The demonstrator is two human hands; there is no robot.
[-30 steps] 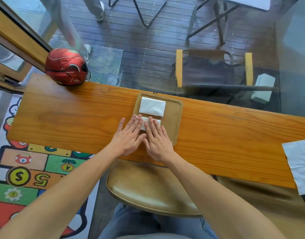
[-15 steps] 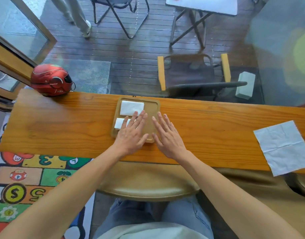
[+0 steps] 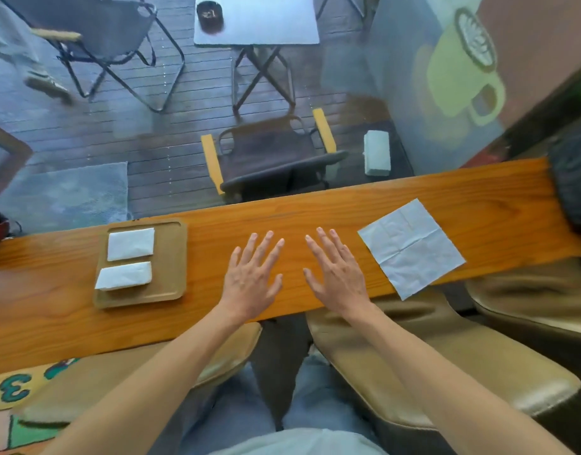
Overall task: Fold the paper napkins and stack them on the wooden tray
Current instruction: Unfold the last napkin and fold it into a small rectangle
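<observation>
Two folded white napkins on wooden tray, creased unfolded napkin flat, left hand, right hand spread empty

One readable mark is showing here: a green numeral "3" on the colourful play mat, sitting at the lower left of the frame. Nothing else is reading clearly.

One wooden tray on one bench; two folded napkins on it, the far one and the near one; one unfolded napkin to the right; two hands, the left hand and the right hand; two folding chairs beyond the glass; one small table there.
</observation>
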